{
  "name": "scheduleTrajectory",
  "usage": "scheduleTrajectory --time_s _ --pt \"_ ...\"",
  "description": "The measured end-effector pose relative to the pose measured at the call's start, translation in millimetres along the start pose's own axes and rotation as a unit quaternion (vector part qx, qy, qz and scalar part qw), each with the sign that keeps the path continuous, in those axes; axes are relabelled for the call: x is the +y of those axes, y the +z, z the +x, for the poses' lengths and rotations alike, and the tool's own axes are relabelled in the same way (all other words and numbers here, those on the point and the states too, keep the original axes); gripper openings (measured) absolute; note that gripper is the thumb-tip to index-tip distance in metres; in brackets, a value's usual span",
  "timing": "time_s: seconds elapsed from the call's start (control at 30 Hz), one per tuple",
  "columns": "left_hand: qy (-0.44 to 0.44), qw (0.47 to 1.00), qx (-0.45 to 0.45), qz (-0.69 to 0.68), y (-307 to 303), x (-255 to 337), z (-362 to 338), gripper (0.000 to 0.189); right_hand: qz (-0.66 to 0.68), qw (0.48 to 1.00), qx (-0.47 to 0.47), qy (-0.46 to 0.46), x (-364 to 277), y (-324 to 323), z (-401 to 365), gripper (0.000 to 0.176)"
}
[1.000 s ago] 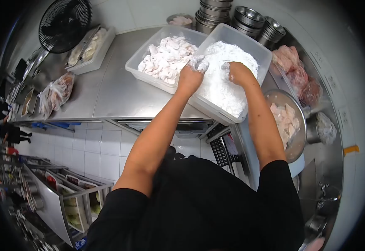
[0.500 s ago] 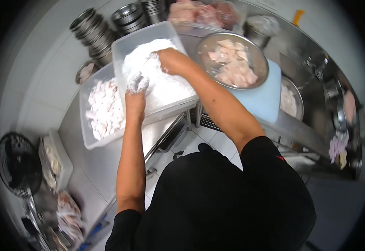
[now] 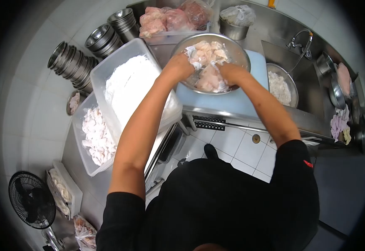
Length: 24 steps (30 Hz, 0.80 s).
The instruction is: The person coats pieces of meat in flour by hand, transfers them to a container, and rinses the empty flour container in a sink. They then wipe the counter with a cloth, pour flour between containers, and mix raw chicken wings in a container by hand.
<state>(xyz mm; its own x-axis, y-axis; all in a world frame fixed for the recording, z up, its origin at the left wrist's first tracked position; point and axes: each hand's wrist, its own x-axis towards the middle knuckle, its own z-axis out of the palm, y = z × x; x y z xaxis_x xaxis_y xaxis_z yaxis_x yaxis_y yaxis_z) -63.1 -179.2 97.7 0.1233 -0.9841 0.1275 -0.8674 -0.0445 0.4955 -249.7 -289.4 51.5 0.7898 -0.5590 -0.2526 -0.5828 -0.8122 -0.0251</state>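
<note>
A round metal bowl [image 3: 245, 56] holds raw, pale pink meat pieces [image 3: 209, 79], which look like chicken. Both hands reach over its rim. My left hand [image 3: 183, 66] is at the bowl's left side, its white-dusted fingers apart and touching the pieces. From the right, my right hand [image 3: 232, 74] reaches in, fingers spread onto the meat, their tips partly hidden. Left of the bowl stands a translucent plastic tub [image 3: 103, 85] of white powder [image 3: 128, 83] like flour. Below that tub, another plastic tub [image 3: 91, 170] contains powder-coated strips [image 3: 96, 134].
Under the bowl lies a light blue cutting board [image 3: 255, 79]. Stacked metal cups [image 3: 71, 67] line the wall. Bagged meat [image 3: 176, 21] sits at the back. A sink [image 3: 303, 79] with another bowl [image 3: 293, 90] is at right. A black fan [image 3: 32, 200] stands lower left.
Both hands have left the white powder and moved right into the metal bowl of meat. The camera view has shifted too.
</note>
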Motion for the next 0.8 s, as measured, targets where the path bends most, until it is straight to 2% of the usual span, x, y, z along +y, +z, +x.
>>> scheduleTrajectory --time_s 0.03,0.1,0.13,0.23,0.33,0.4,0.43,0.47,0.57,0.67,0.77,0.8 --pt "-0.053 0.997 -0.063 -0.013 1 4 18 0.073 0.003 1.000 0.011 -0.010 4 4 10 0.054" --pt "-0.008 0.999 -0.024 0.027 28 -26 58 0.060 0.010 0.999 0.033 -0.032 9 13 31 0.054" --pt "0.015 0.999 -0.006 0.049 38 -39 72 0.056 0.058 0.998 -0.006 -0.032 16 12 44 0.051" --pt "-0.016 0.975 -0.154 0.162 40 -45 87 0.052 -0.003 0.997 -0.057 -0.056 49 -41 66 0.050" --pt "-0.040 0.901 -0.317 0.295 53 -31 71 0.057 -0.005 0.985 0.157 -0.074 76 -30 108 0.045" --pt "-0.083 0.905 -0.304 0.284 69 -16 54 0.069 -0.013 0.971 0.199 -0.135 63 -8 129 0.040" --pt "-0.103 0.907 -0.298 0.279 74 -12 49 0.075 -0.006 0.983 0.122 -0.134 58 -5 134 0.036" --pt "-0.174 0.926 -0.259 0.212 78 -12 47 0.068 0.001 0.990 0.045 -0.131 52 -2 138 0.034" --pt "-0.170 0.939 -0.182 0.237 92 -22 51 0.073 0.168 0.966 -0.182 -0.065 54 -20 114 0.038" --pt "-0.078 0.922 -0.273 0.264 90 -20 58 0.064 0.050 0.991 -0.101 -0.076 79 -14 117 0.037" --pt "-0.063 0.931 -0.275 0.232 134 -47 74 0.056 0.096 0.995 -0.013 -0.008 63 21 101 0.036" --pt "-0.037 0.940 -0.250 0.229 134 -40 75 0.049 0.158 0.984 0.058 0.058 61 57 121 0.039"
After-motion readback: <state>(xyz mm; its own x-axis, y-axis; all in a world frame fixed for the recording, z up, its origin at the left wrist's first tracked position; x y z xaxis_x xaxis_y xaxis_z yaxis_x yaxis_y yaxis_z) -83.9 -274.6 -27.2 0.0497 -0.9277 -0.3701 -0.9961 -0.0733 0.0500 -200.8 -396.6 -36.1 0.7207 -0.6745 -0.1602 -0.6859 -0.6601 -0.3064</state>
